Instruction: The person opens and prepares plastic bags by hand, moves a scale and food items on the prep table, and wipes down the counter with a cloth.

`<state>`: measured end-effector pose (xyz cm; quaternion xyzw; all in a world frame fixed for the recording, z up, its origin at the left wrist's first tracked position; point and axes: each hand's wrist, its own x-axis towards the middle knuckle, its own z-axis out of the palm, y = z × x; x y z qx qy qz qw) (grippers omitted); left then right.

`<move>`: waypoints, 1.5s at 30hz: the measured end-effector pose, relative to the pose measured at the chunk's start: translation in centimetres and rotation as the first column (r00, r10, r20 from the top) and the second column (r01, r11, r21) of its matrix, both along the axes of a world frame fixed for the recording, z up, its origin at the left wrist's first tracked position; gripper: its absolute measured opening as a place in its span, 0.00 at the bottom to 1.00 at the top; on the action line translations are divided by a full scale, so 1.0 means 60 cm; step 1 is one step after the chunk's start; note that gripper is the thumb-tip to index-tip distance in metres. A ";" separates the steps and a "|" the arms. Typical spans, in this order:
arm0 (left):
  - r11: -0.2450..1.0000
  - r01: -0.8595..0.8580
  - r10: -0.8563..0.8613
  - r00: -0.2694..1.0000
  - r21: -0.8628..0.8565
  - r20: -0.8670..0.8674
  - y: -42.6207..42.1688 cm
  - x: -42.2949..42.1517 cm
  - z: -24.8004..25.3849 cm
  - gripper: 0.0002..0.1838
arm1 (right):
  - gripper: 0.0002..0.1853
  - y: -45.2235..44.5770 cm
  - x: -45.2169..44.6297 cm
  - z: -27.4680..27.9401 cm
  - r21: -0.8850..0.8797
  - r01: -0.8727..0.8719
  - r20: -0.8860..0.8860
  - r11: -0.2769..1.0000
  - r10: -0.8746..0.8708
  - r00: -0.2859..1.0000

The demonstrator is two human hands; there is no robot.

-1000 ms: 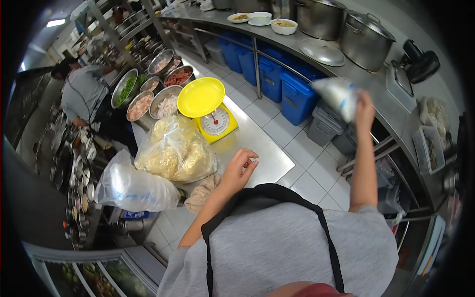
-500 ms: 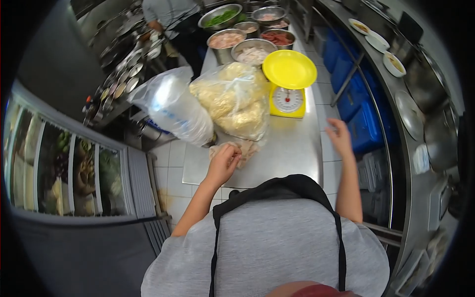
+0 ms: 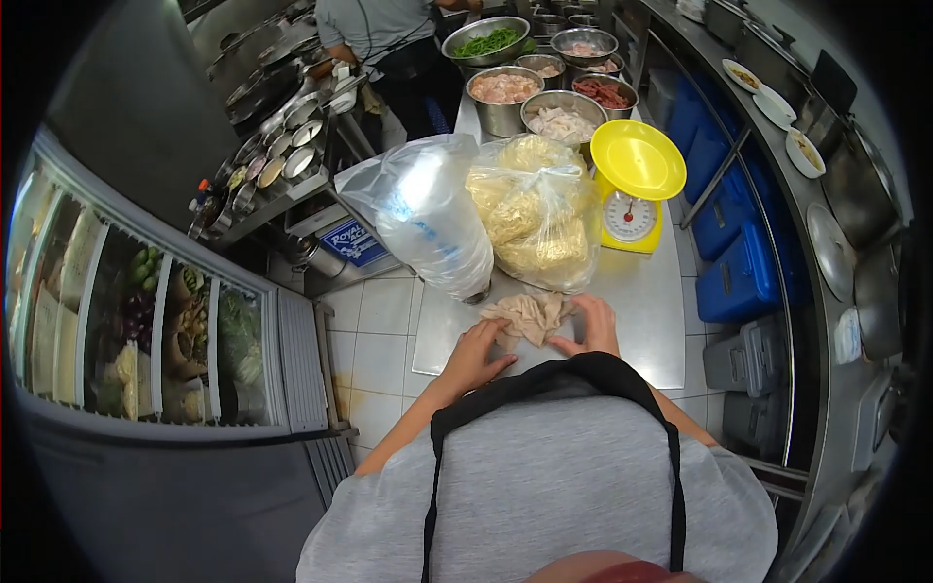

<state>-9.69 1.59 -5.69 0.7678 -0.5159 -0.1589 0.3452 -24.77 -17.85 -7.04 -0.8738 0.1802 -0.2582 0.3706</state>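
Observation:
A crumpled beige cloth (image 3: pixel 530 317) lies near the front edge of the steel table (image 3: pixel 641 340). My left hand (image 3: pixel 476 356) is at its left side, fingertips at the cloth's edge and thumb held apart. On the other side, my right hand (image 3: pixel 591 328) curves around the cloth's right edge, thumb and fingers wide apart. Neither hand is closed on it. Just beyond the cloth stand a knotted clear bag of yellowish noodle-like food (image 3: pixel 544 214) and a whitish plastic bag (image 3: pixel 423 219), its contents unclear. Right of these is a yellow dial scale (image 3: pixel 630 219) with its round pan (image 3: pixel 639 160).
Metal bowls of green vegetables (image 3: pixel 486 42), pale meat (image 3: pixel 503 88) and red meat (image 3: pixel 603 93) crowd the table's far end. A co-worker (image 3: pixel 384 44) stands beyond, left. A glass-fronted fridge (image 3: pixel 282 340) is left; a steel shelf with blue bins (image 3: pixel 736 272) runs along the right.
My right hand has come in from beyond the table's right side to the cloth. My left hand has loosened from a closed grasp and spread at the cloth's left. The view has shifted.

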 end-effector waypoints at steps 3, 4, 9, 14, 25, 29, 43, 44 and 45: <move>0.994 0.083 -0.094 0.977 -0.065 -0.193 -0.011 0.005 0.007 0.23 | 0.30 0.029 0.021 0.008 -0.074 -0.146 -0.013 0.987 0.145 0.989; 0.982 0.177 -0.186 0.968 -0.066 -0.166 -0.017 0.005 0.014 0.21 | 0.25 0.036 0.026 0.004 -0.247 -0.210 -0.133 0.946 0.182 0.974; 0.937 0.349 -0.294 0.790 0.000 -0.538 -0.043 0.000 -0.008 0.15 | 0.10 -0.009 -0.010 0.002 -0.287 -0.094 -0.192 0.953 0.039 0.981; 0.885 0.460 -0.383 0.631 -0.072 -0.675 -0.049 0.011 -0.070 0.12 | 0.07 -0.069 -0.199 -0.009 -0.434 0.494 -0.109 0.753 -0.588 0.801; 0.741 0.654 -0.590 0.523 -0.155 -0.615 -0.142 -0.155 -0.013 0.24 | 0.12 0.171 -0.379 -0.024 0.296 0.783 -0.095 0.547 -0.799 0.594; 0.641 0.730 -0.644 0.344 -0.238 -0.683 -0.190 -0.315 0.001 0.26 | 0.16 0.178 -0.380 0.034 0.549 0.550 0.037 0.630 -0.675 0.737; 0.600 0.779 -0.464 0.150 -0.185 -0.873 -0.357 -0.654 0.006 0.20 | 0.15 0.242 -0.788 -0.035 0.521 0.813 -0.281 0.261 -0.846 0.452; 0.587 0.785 -0.478 0.139 -0.198 -0.867 -0.381 -0.681 0.018 0.20 | 0.14 0.257 -0.796 -0.052 0.521 0.818 -0.263 0.242 -0.866 0.424; 0.567 0.771 -0.619 0.167 -0.289 -0.767 -0.409 -0.713 0.023 0.19 | 0.15 0.266 -0.805 -0.086 0.585 0.789 -0.230 0.188 -0.894 0.384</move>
